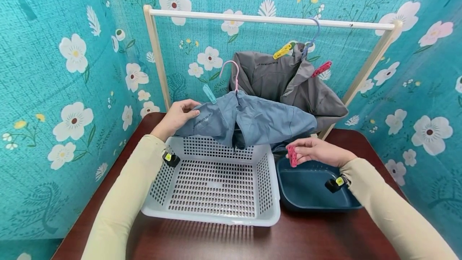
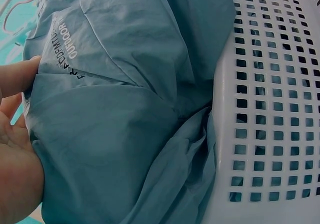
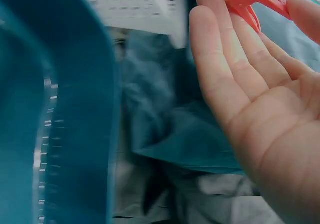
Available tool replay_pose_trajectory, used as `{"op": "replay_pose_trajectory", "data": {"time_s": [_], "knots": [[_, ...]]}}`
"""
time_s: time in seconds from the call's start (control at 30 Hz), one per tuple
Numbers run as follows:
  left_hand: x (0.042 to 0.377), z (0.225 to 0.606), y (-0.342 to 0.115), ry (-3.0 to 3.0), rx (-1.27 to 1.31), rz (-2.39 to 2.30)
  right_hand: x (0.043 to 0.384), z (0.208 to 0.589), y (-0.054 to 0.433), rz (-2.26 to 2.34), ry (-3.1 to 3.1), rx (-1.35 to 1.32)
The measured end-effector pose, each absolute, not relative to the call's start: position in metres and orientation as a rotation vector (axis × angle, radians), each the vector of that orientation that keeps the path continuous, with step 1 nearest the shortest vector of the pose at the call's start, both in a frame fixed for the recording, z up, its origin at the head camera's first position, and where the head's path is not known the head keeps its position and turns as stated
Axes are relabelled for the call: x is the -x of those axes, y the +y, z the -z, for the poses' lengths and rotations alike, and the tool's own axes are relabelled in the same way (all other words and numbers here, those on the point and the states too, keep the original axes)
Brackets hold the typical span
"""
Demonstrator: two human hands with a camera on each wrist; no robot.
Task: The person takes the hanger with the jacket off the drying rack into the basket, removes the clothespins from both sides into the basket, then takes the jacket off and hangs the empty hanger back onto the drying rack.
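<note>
A blue-grey jacket (image 1: 276, 119) is on a pink hanger (image 1: 237, 78), its hook apart from the rail, and it hangs over the back of a white basket (image 1: 214, 220). My left hand (image 1: 177, 117) pinches the jacket's shoulder on the left, thumb in front beside the printed lettering in the left wrist view. A light blue clothespin (image 1: 209, 94) is clipped to the top edge near that hand. At the right, over a dark blue basin (image 1: 314, 187), my right hand (image 1: 314, 151) pinches a pinkish-red clothespin (image 1: 292, 156) between thumb and fingers.
Behind stands a wooden rack with a white rail (image 1: 252, 18). A grey jacket (image 1: 274, 73) hangs from it on a blue hanger (image 1: 317, 31), with a yellow clothespin (image 1: 282, 51) and a red clothespin (image 1: 321, 69). Everything stands on a dark red-brown table (image 1: 202, 244).
</note>
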State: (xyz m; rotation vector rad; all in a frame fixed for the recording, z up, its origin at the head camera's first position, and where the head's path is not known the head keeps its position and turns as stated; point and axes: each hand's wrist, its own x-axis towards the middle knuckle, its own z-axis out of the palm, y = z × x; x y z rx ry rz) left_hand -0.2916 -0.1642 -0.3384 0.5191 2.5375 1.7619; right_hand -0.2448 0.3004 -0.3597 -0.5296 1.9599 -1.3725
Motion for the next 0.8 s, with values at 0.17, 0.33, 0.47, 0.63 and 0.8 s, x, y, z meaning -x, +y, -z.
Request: {"op": "replay_pose_trajectory", "data": {"time_s": [0.17,0.33,0.47,0.63,0.8], "knots": [[0.290,0.336,-0.165,2.546,-0.521,-1.770,0.247,0.379,0.298,1.314,1.922,0.464],[0.291,0.336,-0.165,2.553,-0.507,-1.783,0.248,0.395,0.296,1.251,1.920,0.438],[0.291,0.337,-0.165,2.559,-0.496,-1.782,0.249,0.406,0.295,1.216,1.912,0.414],[0.291,0.337,-0.165,2.546,-0.501,-1.782,0.250,0.417,0.293,1.175,1.918,0.358],[0.289,0.338,-0.164,2.543,-0.502,-1.783,0.251,0.425,0.289,1.136,1.948,0.296]]}}
